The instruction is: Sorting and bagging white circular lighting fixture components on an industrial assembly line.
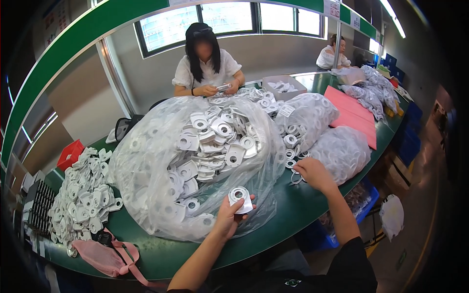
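My left hand (226, 217) is closed around a white plastic part (243, 193) with a round ringed hole, held above the near edge of a big clear plastic bag (139, 163). That bag lies open, heaped with similar white parts (207, 146). To the right, my right hand (315, 174) pinches a thin pale ring (296, 178) at the table's near side. Loose white rings (290, 142) lie just beyond it, between the big bag and a clear bag of rings (341, 152). Another clear bag of rings (312, 115) sits behind.
On the green table (244, 251), a pile of white parts (83, 195) lies left, beside a red bin (71, 154), black rack (40, 207) and pink mesh pouch (101, 255). Opposite, a person (207, 68) handles a small part near a box (295, 88). Pink sheet (354, 117) lies right.
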Demonstrator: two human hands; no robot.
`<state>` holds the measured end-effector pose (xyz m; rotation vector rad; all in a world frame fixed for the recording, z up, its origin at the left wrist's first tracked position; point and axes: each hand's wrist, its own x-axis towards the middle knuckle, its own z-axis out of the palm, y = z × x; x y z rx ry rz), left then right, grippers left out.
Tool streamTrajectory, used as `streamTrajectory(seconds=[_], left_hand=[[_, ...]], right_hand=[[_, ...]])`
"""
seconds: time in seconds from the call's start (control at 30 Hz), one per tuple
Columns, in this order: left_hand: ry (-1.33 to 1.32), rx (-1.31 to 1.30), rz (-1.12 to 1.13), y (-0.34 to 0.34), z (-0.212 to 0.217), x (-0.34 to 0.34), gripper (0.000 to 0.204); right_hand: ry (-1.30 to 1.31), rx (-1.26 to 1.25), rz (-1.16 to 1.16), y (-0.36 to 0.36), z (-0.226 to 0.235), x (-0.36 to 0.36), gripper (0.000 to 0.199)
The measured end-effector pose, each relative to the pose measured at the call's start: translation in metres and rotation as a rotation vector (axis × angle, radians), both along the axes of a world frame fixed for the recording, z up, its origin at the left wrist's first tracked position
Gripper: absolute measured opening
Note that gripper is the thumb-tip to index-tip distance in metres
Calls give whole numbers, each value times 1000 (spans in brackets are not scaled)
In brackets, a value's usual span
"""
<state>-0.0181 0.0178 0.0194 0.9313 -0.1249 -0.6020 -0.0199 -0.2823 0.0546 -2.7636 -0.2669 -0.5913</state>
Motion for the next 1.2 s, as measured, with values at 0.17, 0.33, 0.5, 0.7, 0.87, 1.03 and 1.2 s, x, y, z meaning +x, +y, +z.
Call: streamTrajectory(seconds=[0.17, 0.33, 0.5, 0.7, 0.87, 1.03, 1.2], left_hand=[[-2, 56, 21, 3, -3, -1, 37], [20, 78, 44, 0, 0, -5, 37], [-35, 173, 184, 5, -2, -1, 35], [-106, 258, 190, 10, 5, 1, 35], [-148, 330, 194, 7, 9, 0, 36], [-111, 113, 65, 4, -1, 0, 43], [-111, 82, -69, 4, 2, 0, 60]], right_hand=[[136, 517, -43, 53, 21, -11, 21], [108, 325, 289, 105, 19, -24, 24], [-36, 179, 488, 135, 5, -25, 25], [-37, 541, 300, 132, 13, -14, 21], [345, 757, 307, 111, 5, -3, 13], [339, 973, 293, 110, 4, 9, 15], [353, 977, 313, 121, -11, 13, 15]])
